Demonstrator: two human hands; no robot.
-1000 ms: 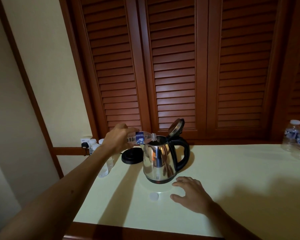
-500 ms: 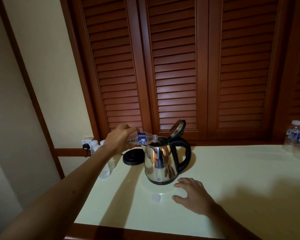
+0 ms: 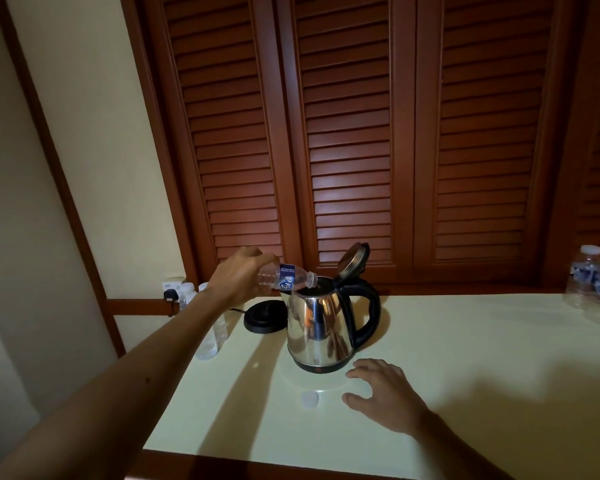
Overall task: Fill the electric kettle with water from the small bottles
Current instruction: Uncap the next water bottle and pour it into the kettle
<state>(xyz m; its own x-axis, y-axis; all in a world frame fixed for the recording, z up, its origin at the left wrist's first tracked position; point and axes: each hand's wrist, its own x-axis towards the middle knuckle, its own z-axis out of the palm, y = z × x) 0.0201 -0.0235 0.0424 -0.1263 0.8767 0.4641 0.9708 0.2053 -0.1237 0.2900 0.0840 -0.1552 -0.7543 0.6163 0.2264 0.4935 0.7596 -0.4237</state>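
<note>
A steel electric kettle (image 3: 317, 332) with a black handle stands on the pale table (image 3: 465, 358), its lid (image 3: 354, 259) tipped up. My left hand (image 3: 238, 280) grips a small clear water bottle (image 3: 286, 280) with a blue label, held nearly level, its open neck over the kettle's mouth. My right hand (image 3: 383, 393) rests flat on the table just in front of the kettle, fingers spread, holding nothing. A white bottle cap (image 3: 309, 399) lies on the table to the left of that hand.
The black kettle base (image 3: 262, 318) sits behind the kettle to the left, its cord leading to a wall socket (image 3: 170, 289). Clear bottles (image 3: 208, 341) stand at the table's left edge. Two capped bottles (image 3: 594, 285) stand at the far right. Louvred wooden doors (image 3: 361, 133) rise behind.
The view has shifted slightly. The bottle stays tilted over the kettle's mouth and my right hand stays resting on the table.
</note>
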